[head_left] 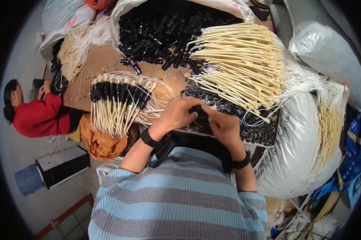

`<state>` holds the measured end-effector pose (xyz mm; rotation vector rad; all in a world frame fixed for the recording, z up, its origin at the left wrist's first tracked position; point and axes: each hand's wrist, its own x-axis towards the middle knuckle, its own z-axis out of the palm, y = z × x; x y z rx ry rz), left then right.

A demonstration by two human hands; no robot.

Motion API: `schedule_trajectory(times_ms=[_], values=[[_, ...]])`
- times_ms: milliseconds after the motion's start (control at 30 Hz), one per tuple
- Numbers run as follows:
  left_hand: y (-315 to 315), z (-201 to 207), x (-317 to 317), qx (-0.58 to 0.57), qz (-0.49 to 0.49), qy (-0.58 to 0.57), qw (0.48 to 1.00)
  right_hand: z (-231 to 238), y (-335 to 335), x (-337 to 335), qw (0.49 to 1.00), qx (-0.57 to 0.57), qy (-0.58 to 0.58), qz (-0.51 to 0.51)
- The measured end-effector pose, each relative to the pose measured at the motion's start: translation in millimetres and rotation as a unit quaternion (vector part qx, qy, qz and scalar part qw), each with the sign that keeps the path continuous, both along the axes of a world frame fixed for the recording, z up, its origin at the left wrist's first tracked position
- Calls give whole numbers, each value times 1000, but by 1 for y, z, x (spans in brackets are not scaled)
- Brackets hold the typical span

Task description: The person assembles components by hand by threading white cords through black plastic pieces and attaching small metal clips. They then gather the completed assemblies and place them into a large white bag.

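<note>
My left hand (178,114) is closed with a small black plastic part (195,110) between its thumb and fingers, near the table's front edge. Close beside it, my right hand (225,127) is closed too, its fingertips meeting the left hand's. What the right fingers pinch is mostly hidden. Just left of my hands lies a bundle of cream rods with black sleeves (118,94) and white cords. To the right, a big pile of cream rods (244,64) trails white cords. Behind my hands is an open sack (115,24) full of loose black plastic parts (164,34).
The brown table (92,64) carries a black speckled mat (244,130). Bulging white sacks (292,140) crowd the right side. An orange bag (102,140) hangs by the front left edge. At far left sits a person in red (42,114), near a water dispenser (62,166).
</note>
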<state>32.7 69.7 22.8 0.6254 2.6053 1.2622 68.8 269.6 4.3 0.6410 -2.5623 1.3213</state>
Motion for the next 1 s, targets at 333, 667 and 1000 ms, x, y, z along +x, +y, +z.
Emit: schedule_trajectory(times_ms=[333,667,1000], values=[[-5,-1,16,-111,10,263,958,11,-27,-14,942,-90,-320,-37],[-129,6,6,-283,406,340,799,15,-43,-22,994,94,60,-3],[-60,-44,-93,-149,209,236,937,15,16,-30,922,323,43,-209]])
